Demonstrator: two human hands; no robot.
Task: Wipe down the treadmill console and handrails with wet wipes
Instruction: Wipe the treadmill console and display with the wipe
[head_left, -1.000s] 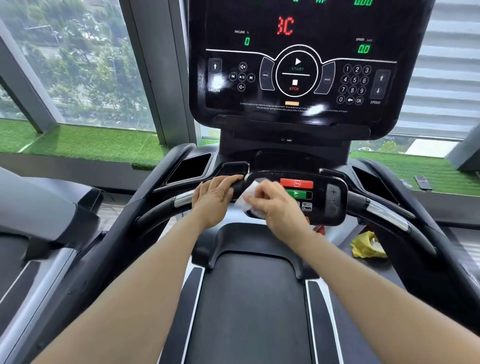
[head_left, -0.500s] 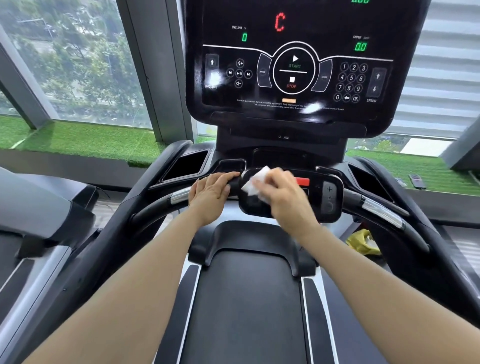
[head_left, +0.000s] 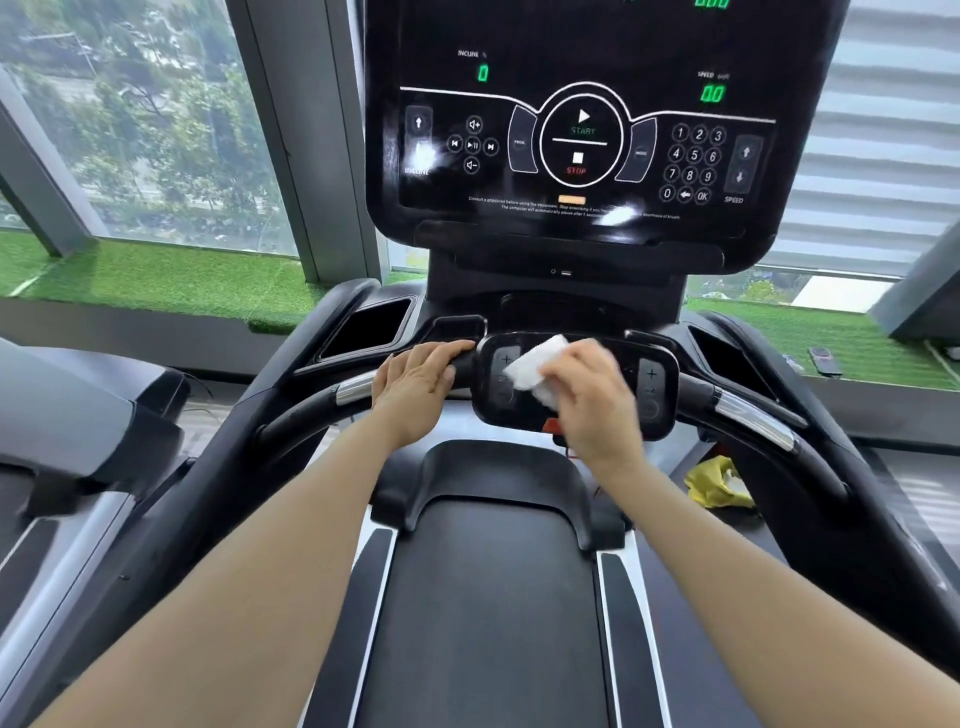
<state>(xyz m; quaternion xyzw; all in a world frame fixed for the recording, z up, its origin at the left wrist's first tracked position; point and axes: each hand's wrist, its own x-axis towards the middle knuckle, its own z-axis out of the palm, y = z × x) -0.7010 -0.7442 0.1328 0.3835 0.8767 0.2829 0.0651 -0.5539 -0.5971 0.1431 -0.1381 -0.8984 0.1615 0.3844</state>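
the right hand (head_left: 589, 400) holds a white wet wipe (head_left: 535, 370) and presses it on the small black control pad (head_left: 576, 382) in the middle of the handrail. its fingers are bent over the wipe, close together, and the wipe sticks out to the left of them. the hand looks a bit blurry. the pad has a plus button (head_left: 651, 373) on its right side and another on its left, just beside the wipe. a bit of red peeks out under the hand at the near edge of the pad.

the left hand (head_left: 418, 382) rests on the left handrail (head_left: 311, 410), just left of the pad. its fingers lie together, curled over the top of the black bar, with the tips pointing right. a shiny silver band on the bar is just left of this hand.

farther away, the big black console (head_left: 582, 130) stands tall, with start and stop signs in a ring, number keys on the right and green numbers lit up. the right handrail (head_left: 753, 421) curves off to the right. a yellow cloth (head_left: 719, 480) lies low on the right, beside the dark belt (head_left: 493, 597). green grass mat (head_left: 171, 275) lies by the window.
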